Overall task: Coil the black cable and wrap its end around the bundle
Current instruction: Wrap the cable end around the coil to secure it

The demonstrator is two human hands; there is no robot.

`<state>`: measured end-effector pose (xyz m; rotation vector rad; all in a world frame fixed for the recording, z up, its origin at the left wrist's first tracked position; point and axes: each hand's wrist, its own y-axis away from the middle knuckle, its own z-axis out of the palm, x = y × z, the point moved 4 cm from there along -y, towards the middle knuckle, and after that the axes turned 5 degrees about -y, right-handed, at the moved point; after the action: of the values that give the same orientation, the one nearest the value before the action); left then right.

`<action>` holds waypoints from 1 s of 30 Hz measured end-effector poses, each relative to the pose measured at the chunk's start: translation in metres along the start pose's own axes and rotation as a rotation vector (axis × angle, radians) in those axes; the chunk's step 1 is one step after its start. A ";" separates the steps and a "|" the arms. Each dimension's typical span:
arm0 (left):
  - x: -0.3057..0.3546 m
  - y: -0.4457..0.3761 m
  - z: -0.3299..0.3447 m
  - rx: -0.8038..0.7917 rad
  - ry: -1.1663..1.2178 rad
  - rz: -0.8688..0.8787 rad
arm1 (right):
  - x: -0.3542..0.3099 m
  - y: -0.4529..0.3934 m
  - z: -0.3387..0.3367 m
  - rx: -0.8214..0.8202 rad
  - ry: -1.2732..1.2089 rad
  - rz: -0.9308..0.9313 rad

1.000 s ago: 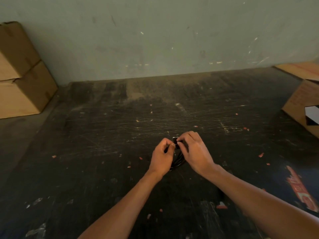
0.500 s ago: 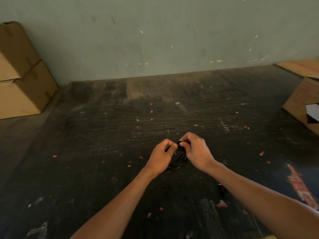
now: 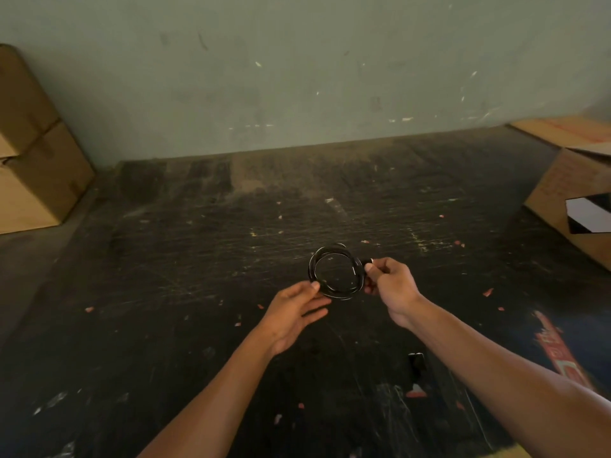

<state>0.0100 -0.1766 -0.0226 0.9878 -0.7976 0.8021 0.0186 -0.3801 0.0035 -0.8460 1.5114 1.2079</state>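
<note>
The black cable is wound into a small round coil of a few loops, held above the dark scratched tabletop at the middle of the head view. My left hand pinches the coil's near-left edge with thumb and fingertips, palm turned up. My right hand is closed on the coil's right side and on the cable's plug end, whose light tip shows above the thumb. The inside of the ring is see-through to the table.
Stacked cardboard boxes stand at the far left by the green wall. Another cardboard box with a black-and-white label sits at the right edge. A small dark object lies on the table below my right forearm. Red paint marks the near right.
My hands have moved apart and lifted slightly. The coil, earlier bunched and hidden between them, now spreads into an open ring, with the plug end pulled to the right.
</note>
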 end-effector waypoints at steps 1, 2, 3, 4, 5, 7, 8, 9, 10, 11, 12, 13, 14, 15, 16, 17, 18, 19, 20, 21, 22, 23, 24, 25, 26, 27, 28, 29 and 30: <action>-0.001 0.000 0.000 0.007 0.026 -0.001 | 0.002 0.000 -0.002 -0.016 -0.011 0.014; -0.001 -0.001 0.002 0.009 0.049 0.001 | 0.005 0.001 -0.003 -0.035 -0.023 0.026; 0.000 -0.002 0.004 0.004 0.074 0.004 | 0.008 0.002 -0.005 -0.051 -0.040 0.036; 0.001 -0.003 0.006 -0.007 0.101 0.005 | 0.012 0.002 -0.006 -0.062 -0.057 0.043; 0.001 -0.004 0.008 -0.017 0.132 0.002 | 0.015 0.003 -0.006 -0.068 -0.068 0.047; 0.002 -0.007 0.012 -0.032 0.205 -0.011 | 0.022 0.003 -0.008 -0.064 -0.062 0.053; 0.003 -0.008 0.015 -0.034 0.234 -0.020 | 0.025 0.003 -0.008 -0.056 -0.063 0.058; 0.003 -0.009 0.017 -0.024 0.241 -0.020 | 0.029 0.003 -0.010 -0.049 -0.069 0.063; 0.004 -0.011 0.018 -0.005 0.225 -0.010 | 0.031 0.002 -0.011 -0.044 -0.077 0.068; 0.004 -0.011 0.019 0.018 0.199 0.007 | 0.033 0.002 -0.012 -0.044 -0.083 0.075; 0.004 -0.012 0.020 0.037 0.178 0.024 | 0.035 0.002 -0.013 -0.048 -0.088 0.085; 0.004 -0.013 0.021 0.053 0.172 0.032 | 0.036 0.002 -0.014 -0.057 -0.096 0.099; 0.004 -0.014 0.021 0.066 0.175 0.034 | 0.037 0.004 -0.015 -0.071 -0.110 0.116; 0.004 -0.015 0.022 0.078 0.179 0.035 | 0.037 0.005 -0.016 -0.092 -0.125 0.133; 0.004 -0.016 0.023 0.089 0.181 0.036 | 0.038 0.008 -0.016 -0.117 -0.135 0.147; 0.004 -0.017 0.024 0.101 0.175 0.036 | 0.038 0.010 -0.016 -0.137 -0.135 0.155; 0.005 -0.018 0.026 0.108 0.161 0.036 | 0.039 0.012 -0.017 -0.151 -0.125 0.158; 0.005 -0.018 0.027 0.111 0.141 0.037 | 0.039 0.014 -0.019 -0.159 -0.107 0.159; 0.005 -0.019 0.028 0.109 0.121 0.039 | 0.040 0.015 -0.021 -0.165 -0.084 0.160; 0.005 -0.019 0.030 0.103 0.100 0.040 | 0.041 0.016 -0.024 -0.173 -0.060 0.158; 0.004 -0.020 0.031 0.098 0.076 0.039 | 0.042 0.016 -0.027 -0.184 -0.039 0.157; 0.003 -0.021 0.032 0.094 0.047 0.035 | 0.043 0.017 -0.030 -0.197 -0.019 0.161; 0.002 -0.021 0.033 0.091 0.015 0.030 | 0.045 0.017 -0.034 -0.209 0.009 0.170; 0.001 -0.022 0.033 0.090 -0.025 0.026 | 0.047 0.017 -0.039 -0.216 0.054 0.179; 0.000 -0.023 0.033 0.092 -0.075 0.026 | 0.050 0.017 -0.045 -0.218 0.121 0.183; -0.001 -0.024 0.032 0.097 -0.134 0.029 | 0.053 0.017 -0.052 -0.215 0.212 0.180; -0.002 -0.025 0.031 0.102 -0.196 0.035 | 0.057 0.017 -0.060 -0.207 0.322 0.172; -0.003 -0.026 0.029 0.109 -0.260 0.045 | 0.061 0.018 -0.069 -0.197 0.448 0.162; -0.005 -0.027 0.027 0.116 -0.323 0.056 | 0.065 0.019 -0.079 -0.190 0.588 0.151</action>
<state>0.0258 -0.2117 -0.0284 1.2220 -1.0686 0.7530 -0.0375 -0.4473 -0.0521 -1.3148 1.9751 1.2915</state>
